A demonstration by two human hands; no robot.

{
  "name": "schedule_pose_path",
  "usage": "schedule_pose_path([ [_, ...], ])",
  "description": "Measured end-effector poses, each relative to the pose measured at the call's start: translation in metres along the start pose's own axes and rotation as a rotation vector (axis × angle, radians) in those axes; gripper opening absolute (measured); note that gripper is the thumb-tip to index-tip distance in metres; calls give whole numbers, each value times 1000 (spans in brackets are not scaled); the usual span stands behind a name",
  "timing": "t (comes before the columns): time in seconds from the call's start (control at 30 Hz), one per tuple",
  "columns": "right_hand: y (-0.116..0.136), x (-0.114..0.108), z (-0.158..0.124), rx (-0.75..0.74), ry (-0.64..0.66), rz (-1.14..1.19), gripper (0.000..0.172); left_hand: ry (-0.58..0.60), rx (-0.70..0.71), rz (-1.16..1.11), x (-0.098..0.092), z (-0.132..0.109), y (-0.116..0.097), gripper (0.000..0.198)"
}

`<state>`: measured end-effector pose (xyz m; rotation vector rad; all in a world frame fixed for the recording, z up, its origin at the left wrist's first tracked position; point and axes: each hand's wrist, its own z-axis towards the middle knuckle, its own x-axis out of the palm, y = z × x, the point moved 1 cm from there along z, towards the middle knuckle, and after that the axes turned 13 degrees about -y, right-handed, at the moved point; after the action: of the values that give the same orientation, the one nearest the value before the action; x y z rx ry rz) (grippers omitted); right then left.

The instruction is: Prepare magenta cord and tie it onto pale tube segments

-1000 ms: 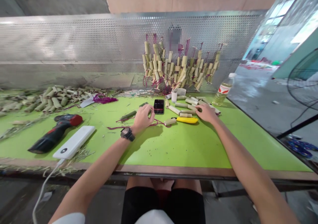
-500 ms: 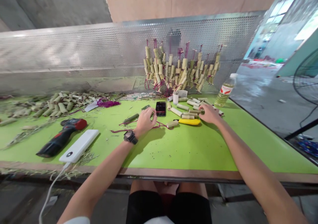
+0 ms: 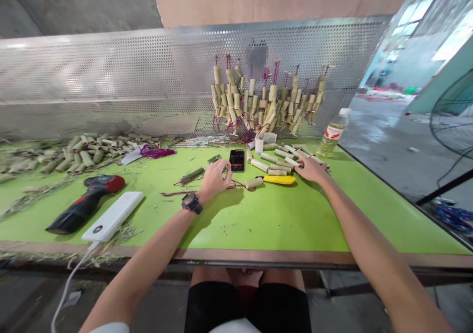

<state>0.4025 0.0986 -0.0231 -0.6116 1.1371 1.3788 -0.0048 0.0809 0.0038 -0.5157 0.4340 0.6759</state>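
Observation:
My left hand (image 3: 216, 177), with a black watch on its wrist, is held above the green table, thumb and fingertips pinched together. What sits in the pinch is too small to make out. Purple cord (image 3: 238, 185) runs below it to a short cut bamboo tube (image 3: 253, 183). Beside the fingers lie a dark green tube (image 3: 192, 175) and a phone (image 3: 237, 161). Over on the right, my right hand (image 3: 312, 169) reaches into a group of loose bamboo tubes (image 3: 259, 165), thumb and fingers apart, touching the pieces. A yellow utility knife (image 3: 280, 180) lies just left of it.
Strung bamboo bundles (image 3: 268, 101) hang on the perforated metal panel (image 3: 166, 77). A bottle of yellow liquid (image 3: 332, 133) stands at right. Leftward are a tube pile (image 3: 79, 153), purple cord skein (image 3: 157, 151), cordless drill (image 3: 86, 202) and white power bank (image 3: 113, 216). A fan (image 3: 453, 111) stands beyond the table.
My right hand's fingers have shifted and spread among the tubes; the dark green piece seen at its fingertips no longer shows there. My left hand keeps its pinch. The whole view has shifted slightly.

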Motion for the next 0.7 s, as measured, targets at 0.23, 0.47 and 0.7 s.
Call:
schedule_pose_path([
  [0.23,-1,-6,2,-33,-136,84,34,4,-2,-7,1,1,1,5],
  [0.47,14,-26,-5,-142,-159,408,31,-4,15,-22,0,2,0,6],
  [0.7,13,-24,-5,-126,-125,411,38,2,23,-20,-1,2,-1,6],
])
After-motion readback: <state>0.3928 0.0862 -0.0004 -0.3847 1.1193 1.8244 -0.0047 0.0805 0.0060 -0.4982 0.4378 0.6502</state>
